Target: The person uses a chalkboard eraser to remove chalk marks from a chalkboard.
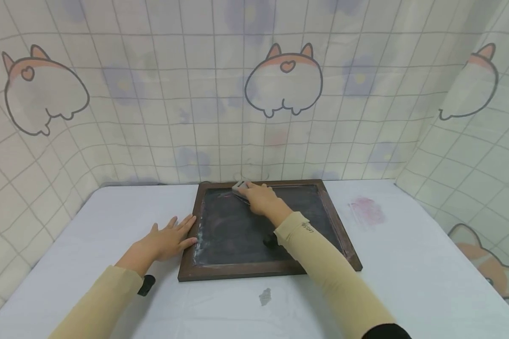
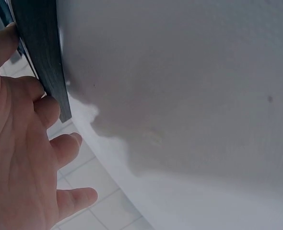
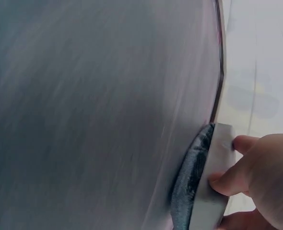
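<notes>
Head cam catches some small dark lettering (image 1: 307, 227) on the right sleeve (image 1: 328, 268), but it's too tiny for me to read for sure. Right hand (image 1: 260, 197) has a pale-backed eraser (image 1: 239, 187) pinched in its fingers, up at the top left part of the blackboard (image 1: 233, 230), fuzzy dark pad facing the surface. Left hand (image 1: 167, 241) isn't gripping anything, just fingers spread against the left side of the wooden frame (image 1: 246, 272). Pinkish smudge (image 1: 366, 210) on the white tabletop (image 1: 411, 263) right of the board, btw.
</notes>
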